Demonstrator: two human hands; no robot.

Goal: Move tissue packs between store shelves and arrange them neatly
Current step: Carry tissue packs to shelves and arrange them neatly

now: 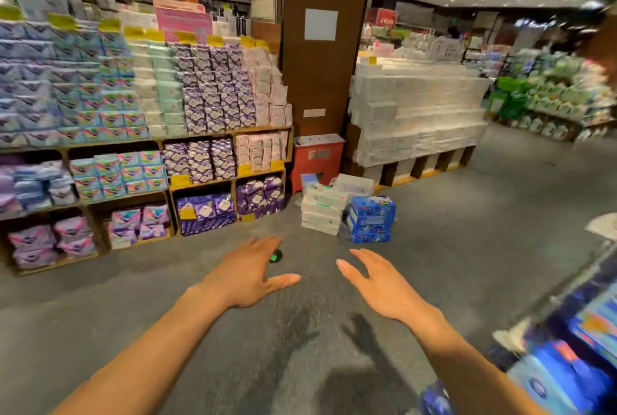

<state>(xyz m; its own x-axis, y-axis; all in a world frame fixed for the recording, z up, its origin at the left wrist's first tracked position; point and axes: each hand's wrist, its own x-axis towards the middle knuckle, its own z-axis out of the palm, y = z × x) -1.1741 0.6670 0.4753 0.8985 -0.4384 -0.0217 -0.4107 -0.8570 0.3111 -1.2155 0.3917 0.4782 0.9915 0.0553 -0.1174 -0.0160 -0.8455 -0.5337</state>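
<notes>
Both my hands reach forward over the grey floor, empty, fingers straight and spread. My left hand (248, 272) is at centre, my right hand (377, 281) just to its right. Ahead on the floor stand a stack of white tissue packs (322, 211) and, beside it on the right, a stack of blue tissue packs (372, 219). Both stacks lie well beyond my fingertips. A wooden shelf unit (230, 182) on the left holds rows of purple, blue, teal and pink packs.
A brown pillar (325, 80) rises behind the floor stacks, with a red box (317, 160) at its foot. A large pallet of white packs (417, 120) stands to the right. Blue packs (561, 378) crowd the lower right corner. Open grey floor (467, 247) stretches between them.
</notes>
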